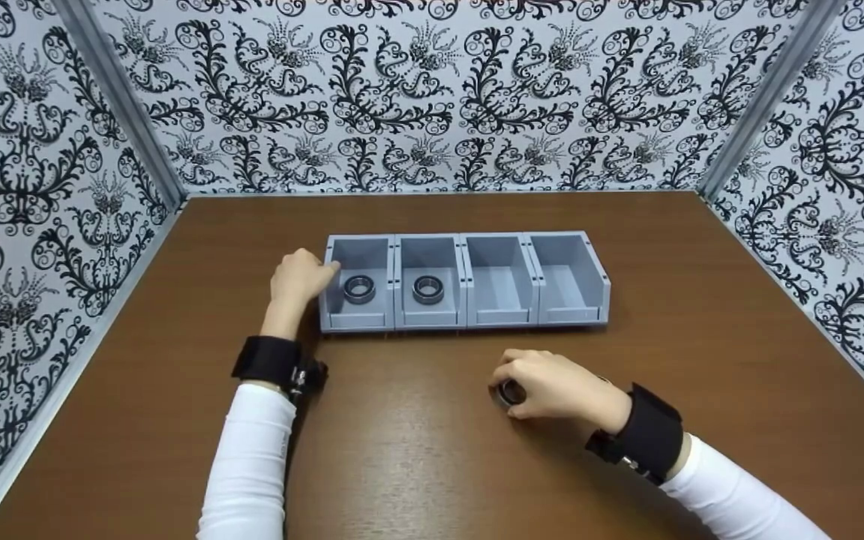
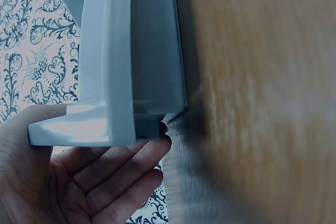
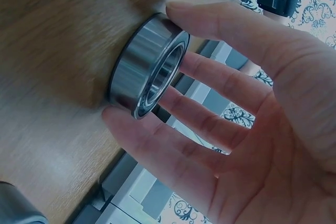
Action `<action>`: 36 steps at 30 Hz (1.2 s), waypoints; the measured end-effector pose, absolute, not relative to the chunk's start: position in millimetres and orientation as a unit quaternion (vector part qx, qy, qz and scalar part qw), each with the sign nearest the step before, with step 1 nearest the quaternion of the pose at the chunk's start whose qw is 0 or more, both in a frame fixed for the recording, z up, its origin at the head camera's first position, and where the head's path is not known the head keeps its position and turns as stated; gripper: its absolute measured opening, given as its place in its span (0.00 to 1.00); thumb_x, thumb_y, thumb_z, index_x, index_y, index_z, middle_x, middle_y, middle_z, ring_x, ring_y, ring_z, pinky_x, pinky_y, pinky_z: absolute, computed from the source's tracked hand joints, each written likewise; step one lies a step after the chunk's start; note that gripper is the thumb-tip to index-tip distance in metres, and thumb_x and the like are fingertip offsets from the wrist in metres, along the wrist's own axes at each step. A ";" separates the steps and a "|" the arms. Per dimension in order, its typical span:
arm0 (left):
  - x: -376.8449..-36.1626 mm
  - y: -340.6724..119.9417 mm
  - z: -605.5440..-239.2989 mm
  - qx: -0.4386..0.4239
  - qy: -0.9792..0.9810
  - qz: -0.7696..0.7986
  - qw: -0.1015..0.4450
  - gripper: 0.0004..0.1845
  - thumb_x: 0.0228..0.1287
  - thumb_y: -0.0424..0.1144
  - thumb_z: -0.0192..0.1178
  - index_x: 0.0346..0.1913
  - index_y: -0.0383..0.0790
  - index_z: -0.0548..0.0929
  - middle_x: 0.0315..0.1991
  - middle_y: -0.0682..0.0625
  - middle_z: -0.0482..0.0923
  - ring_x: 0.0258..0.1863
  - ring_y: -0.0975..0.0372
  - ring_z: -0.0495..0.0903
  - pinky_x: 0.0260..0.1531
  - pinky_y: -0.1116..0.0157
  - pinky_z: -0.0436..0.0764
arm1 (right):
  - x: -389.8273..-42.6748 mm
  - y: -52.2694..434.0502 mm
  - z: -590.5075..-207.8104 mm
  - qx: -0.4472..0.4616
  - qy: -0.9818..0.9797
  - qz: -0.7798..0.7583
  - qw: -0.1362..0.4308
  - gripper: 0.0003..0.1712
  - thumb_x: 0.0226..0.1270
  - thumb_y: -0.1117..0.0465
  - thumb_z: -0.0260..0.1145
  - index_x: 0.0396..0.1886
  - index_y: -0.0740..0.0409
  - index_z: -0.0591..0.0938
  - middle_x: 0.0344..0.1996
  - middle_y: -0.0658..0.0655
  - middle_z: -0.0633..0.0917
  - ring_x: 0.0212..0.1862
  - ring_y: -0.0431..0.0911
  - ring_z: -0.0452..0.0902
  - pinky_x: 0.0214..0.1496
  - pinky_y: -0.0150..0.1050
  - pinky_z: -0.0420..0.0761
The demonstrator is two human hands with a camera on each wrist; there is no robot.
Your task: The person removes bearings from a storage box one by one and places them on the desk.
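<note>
My left hand [image 1: 299,283] grips the left side wall of a row of grey plastic bins [image 1: 357,322], thumb over the rim and fingers outside. The left wrist view shows the bin wall [image 2: 118,66] between thumb and fingers. My right hand [image 1: 556,384], in front of the row, pinches a metal ball bearing [image 3: 139,64] between thumb and forefinger. That bearing stands tilted on edge, at or just above the table. One bearing [image 1: 359,298] lies flat in the leftmost bin, another bearing [image 1: 428,299] in the second.
The two right-hand bins [image 1: 568,289] hold nothing visible. A cut-off round metal piece [image 3: 18,208] shows at the right wrist view's lower left corner. Patterned panels [image 1: 432,97] with metal posts [image 1: 121,97] border the brown table [image 1: 394,442].
</note>
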State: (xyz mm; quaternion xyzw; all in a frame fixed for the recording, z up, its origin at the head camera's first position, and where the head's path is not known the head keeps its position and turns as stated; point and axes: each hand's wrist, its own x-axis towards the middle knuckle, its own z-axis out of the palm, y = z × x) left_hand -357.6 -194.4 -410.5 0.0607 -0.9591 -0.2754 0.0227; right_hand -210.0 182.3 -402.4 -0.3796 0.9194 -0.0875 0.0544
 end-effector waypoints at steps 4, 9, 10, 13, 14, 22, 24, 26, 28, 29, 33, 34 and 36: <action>-357.6 -194.8 -411.0 0.061 -0.959 -0.275 0.024 0.25 0.69 0.55 0.55 0.37 0.33 0.87 0.53 0.31 0.85 0.51 0.36 0.85 0.49 0.41 0.82 | -208.8 182.7 -401.1 -0.378 0.920 -0.091 0.054 0.21 0.51 0.62 0.78 0.49 0.55 0.88 0.42 0.55 0.85 0.40 0.46 0.81 0.41 0.41 0.81; -357.5 -194.9 -412.5 0.062 -0.959 -0.274 0.027 0.24 0.69 0.55 0.56 0.29 0.36 0.83 0.51 0.31 0.86 0.49 0.37 0.86 0.47 0.42 0.83 | -207.5 184.1 -398.4 -0.376 0.920 -0.098 0.051 0.21 0.52 0.62 0.78 0.49 0.55 0.88 0.42 0.55 0.85 0.40 0.46 0.82 0.41 0.40 0.82; -357.5 -194.9 -412.6 0.062 -0.959 -0.275 0.028 0.24 0.69 0.55 0.56 0.28 0.37 0.83 0.51 0.31 0.86 0.49 0.37 0.86 0.47 0.42 0.83 | -207.4 184.5 -397.8 -0.376 0.920 -0.100 0.050 0.20 0.53 0.62 0.78 0.48 0.55 0.88 0.42 0.55 0.85 0.41 0.46 0.82 0.42 0.40 0.82; -357.5 -194.7 -412.5 0.062 -0.959 -0.276 0.028 0.24 0.68 0.55 0.56 0.29 0.36 0.83 0.51 0.31 0.86 0.50 0.37 0.85 0.48 0.42 0.83 | -207.3 186.4 -396.4 -0.378 0.919 -0.107 0.043 0.19 0.53 0.62 0.77 0.47 0.53 0.88 0.42 0.55 0.85 0.41 0.47 0.83 0.42 0.41 0.82; -357.5 -194.7 -412.4 0.062 -0.959 -0.276 0.026 0.24 0.69 0.55 0.55 0.31 0.36 0.84 0.52 0.31 0.86 0.51 0.37 0.85 0.48 0.42 0.82 | -207.4 187.2 -396.0 -0.378 0.919 -0.110 0.039 0.19 0.53 0.63 0.77 0.47 0.53 0.88 0.42 0.54 0.85 0.42 0.47 0.83 0.43 0.42 0.83; -359.3 -195.3 -411.9 0.068 -0.959 -0.275 0.015 0.25 0.69 0.56 0.55 0.37 0.35 0.86 0.57 0.32 0.84 0.54 0.38 0.84 0.52 0.42 0.81 | -209.5 193.8 -393.2 -0.373 0.920 -0.121 0.010 0.15 0.55 0.61 0.75 0.45 0.51 0.89 0.42 0.52 0.87 0.45 0.48 0.85 0.45 0.45 0.83; -359.7 -195.6 -411.7 0.068 -0.959 -0.276 0.016 0.24 0.69 0.56 0.55 0.37 0.35 0.86 0.56 0.32 0.84 0.54 0.38 0.84 0.52 0.42 0.81 | -209.9 195.4 -392.4 -0.367 0.922 -0.125 0.011 0.16 0.56 0.61 0.75 0.46 0.52 0.88 0.43 0.53 0.87 0.46 0.48 0.85 0.47 0.46 0.83; -359.9 -195.6 -411.7 0.068 -0.959 -0.277 0.015 0.24 0.69 0.55 0.55 0.36 0.35 0.86 0.56 0.31 0.84 0.54 0.38 0.84 0.52 0.42 0.81 | -210.0 197.5 -391.4 -0.359 0.924 -0.129 0.013 0.17 0.58 0.60 0.75 0.48 0.54 0.88 0.45 0.54 0.87 0.48 0.49 0.85 0.50 0.47 0.83; -359.9 -195.5 -411.5 0.066 -0.959 -0.277 0.014 0.24 0.69 0.55 0.55 0.36 0.34 0.86 0.56 0.31 0.84 0.54 0.38 0.84 0.52 0.42 0.81 | -210.0 200.0 -390.2 -0.352 0.926 -0.134 0.013 0.18 0.60 0.59 0.75 0.50 0.56 0.88 0.46 0.55 0.87 0.49 0.50 0.85 0.52 0.48 0.83; -360.1 -195.5 -411.5 0.066 -0.958 -0.277 0.015 0.24 0.69 0.55 0.55 0.37 0.34 0.86 0.56 0.31 0.84 0.54 0.37 0.84 0.52 0.42 0.81 | -210.2 201.2 -389.6 -0.348 0.927 -0.136 0.010 0.19 0.60 0.58 0.75 0.51 0.57 0.87 0.47 0.55 0.87 0.49 0.50 0.85 0.52 0.49 0.83; -360.2 -195.3 -411.6 0.064 -0.959 -0.276 0.018 0.25 0.69 0.55 0.56 0.37 0.34 0.86 0.56 0.31 0.84 0.54 0.37 0.84 0.52 0.42 0.81 | -211.2 206.6 -386.7 -0.336 0.931 -0.140 -0.005 0.19 0.62 0.59 0.75 0.53 0.59 0.87 0.47 0.57 0.87 0.50 0.51 0.85 0.53 0.49 0.84; -360.3 -195.5 -411.7 0.064 -0.959 -0.276 0.020 0.25 0.69 0.55 0.56 0.37 0.34 0.86 0.56 0.31 0.84 0.54 0.37 0.84 0.52 0.41 0.81 | -211.5 207.9 -386.2 -0.332 0.933 -0.140 -0.010 0.20 0.62 0.59 0.75 0.53 0.59 0.87 0.47 0.57 0.87 0.50 0.51 0.85 0.52 0.49 0.84; -360.0 -195.3 -411.8 0.064 -0.959 -0.276 0.019 0.25 0.69 0.55 0.56 0.37 0.34 0.86 0.57 0.30 0.83 0.55 0.37 0.83 0.53 0.41 0.81 | -212.1 210.6 -385.2 -0.323 0.936 -0.141 -0.016 0.20 0.63 0.59 0.74 0.54 0.59 0.86 0.48 0.57 0.87 0.49 0.52 0.85 0.51 0.49 0.83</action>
